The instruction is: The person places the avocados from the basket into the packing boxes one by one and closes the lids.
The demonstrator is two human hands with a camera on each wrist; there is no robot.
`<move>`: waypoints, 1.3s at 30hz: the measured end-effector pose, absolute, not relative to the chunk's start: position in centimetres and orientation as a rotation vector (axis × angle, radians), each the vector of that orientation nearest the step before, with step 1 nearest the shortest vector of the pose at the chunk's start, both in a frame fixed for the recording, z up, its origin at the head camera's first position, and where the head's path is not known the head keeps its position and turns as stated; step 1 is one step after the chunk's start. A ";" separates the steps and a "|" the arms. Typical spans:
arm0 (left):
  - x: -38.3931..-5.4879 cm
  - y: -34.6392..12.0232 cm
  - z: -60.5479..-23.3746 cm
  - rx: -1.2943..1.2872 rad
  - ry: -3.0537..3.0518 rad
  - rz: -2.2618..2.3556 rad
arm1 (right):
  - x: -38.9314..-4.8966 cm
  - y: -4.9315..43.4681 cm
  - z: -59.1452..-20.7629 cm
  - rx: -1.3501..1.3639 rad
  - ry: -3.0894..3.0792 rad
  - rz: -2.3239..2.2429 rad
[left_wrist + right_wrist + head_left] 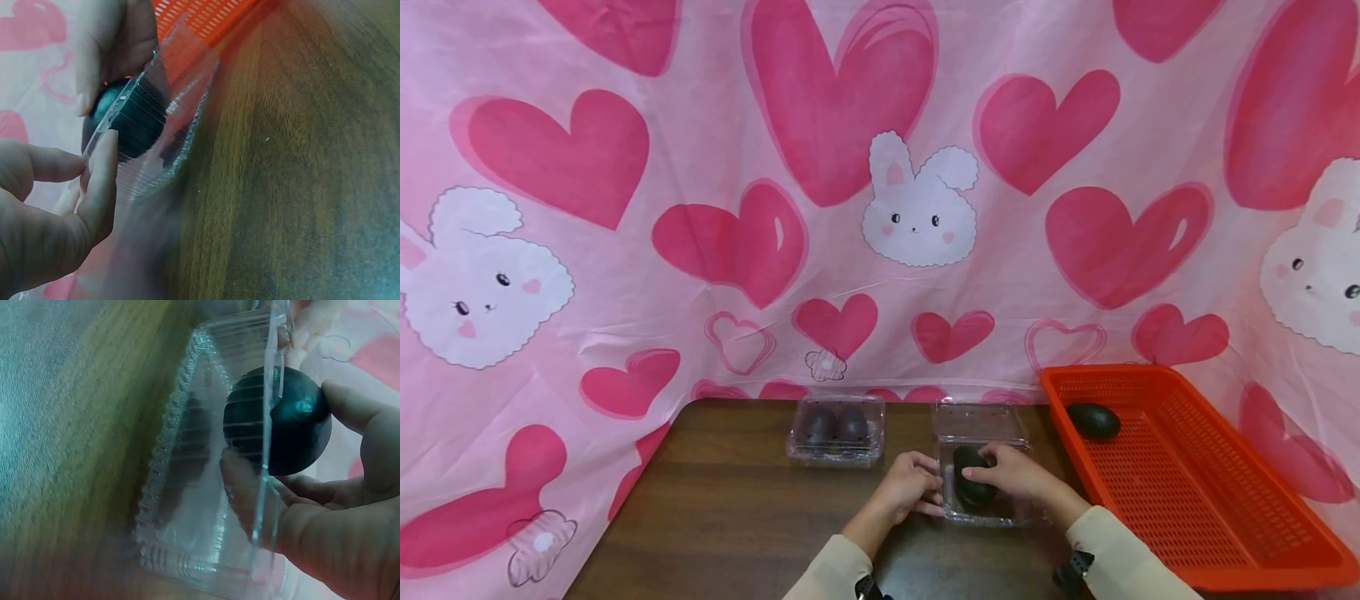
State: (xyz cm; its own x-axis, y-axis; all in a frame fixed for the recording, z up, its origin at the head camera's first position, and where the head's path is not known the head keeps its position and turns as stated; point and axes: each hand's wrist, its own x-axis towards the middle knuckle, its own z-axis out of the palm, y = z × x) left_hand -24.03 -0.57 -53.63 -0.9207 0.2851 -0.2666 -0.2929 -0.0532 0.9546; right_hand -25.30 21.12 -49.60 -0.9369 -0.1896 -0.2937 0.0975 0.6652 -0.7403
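A dark green avocado (970,477) sits partly inside an open clear plastic clamshell box (951,505), whose lid (979,422) is folded back toward the wall. My right hand (1017,473) grips the avocado, thumb on one side and fingers on the other, some of them inside the box as the right wrist view shows. At the box's left side my left hand (910,485) pinches the rim between thumb and fingers, plain in the left wrist view where the hand (59,200) is close up.
A closed clear box (837,454) holding two dark avocados (852,425) stands at the back left. To the right is an orange plastic basket (1187,483) with one avocado (1093,421) in its far left corner. A pink heart-patterned cloth (917,283) hangs behind the wooden table (737,517).
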 end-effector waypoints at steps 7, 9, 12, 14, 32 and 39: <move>-24.1 -0.5 -53.7 -0.014 1.850 2.022 | -25.1 20.4 -50.1 -0.049 2.527 -1.180; -24.1 -0.5 -53.7 -0.016 1.851 2.018 | -25.2 20.2 -50.2 -0.039 2.529 -1.169; -24.1 -0.5 -53.6 -0.016 1.853 2.017 | -25.3 20.1 -50.4 -0.027 2.525 -1.161; -24.1 -0.5 -53.6 -0.017 1.850 2.019 | -25.3 20.0 -50.5 -0.017 2.517 -1.164; -24.0 -0.2 -53.6 -0.001 1.826 2.053 | -24.8 19.9 -50.2 -0.048 2.505 -1.200; -23.9 -0.2 -53.7 0.006 1.836 2.048 | -24.4 20.2 -49.6 -0.089 2.523 -1.211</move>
